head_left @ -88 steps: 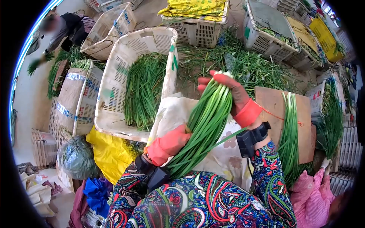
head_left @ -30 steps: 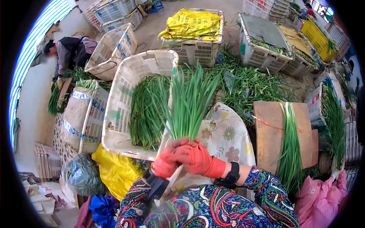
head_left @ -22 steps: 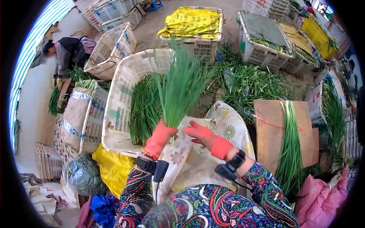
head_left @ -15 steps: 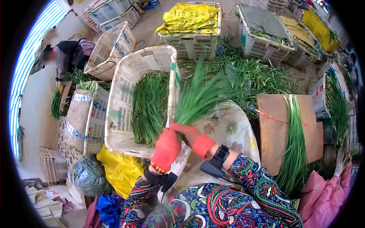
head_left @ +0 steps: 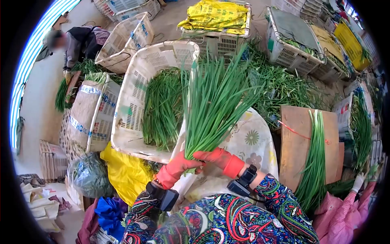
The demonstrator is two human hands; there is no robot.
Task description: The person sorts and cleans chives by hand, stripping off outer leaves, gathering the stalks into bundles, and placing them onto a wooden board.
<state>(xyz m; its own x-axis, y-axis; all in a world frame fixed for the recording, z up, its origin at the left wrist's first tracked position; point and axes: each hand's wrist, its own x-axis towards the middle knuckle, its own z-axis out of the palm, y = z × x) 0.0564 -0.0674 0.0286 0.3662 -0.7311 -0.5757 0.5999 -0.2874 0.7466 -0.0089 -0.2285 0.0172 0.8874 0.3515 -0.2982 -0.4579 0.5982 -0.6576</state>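
A bundle of long green leafy stalks fans upward, its base low in my hands. My left hand, in a red glove, is closed round the base from the left. From the right, my right hand, also red-gloved, grips the same base, its fingers meeting the left ones. The bundle's tips reach over the right rim of a white crate, in which more green stalks lie. Beneath my hands is a flowered cloth.
On the right, another bundle lies on a brown board. Loose greens cover the floor ahead. A yellow bag is at the left. A co-worker bends at the upper left; a gloved hand shows at the right.
The bundle was root end up earlier and is now leaf end up. My right hand let go of it briefly and holds it again. The leaves have spread wider.
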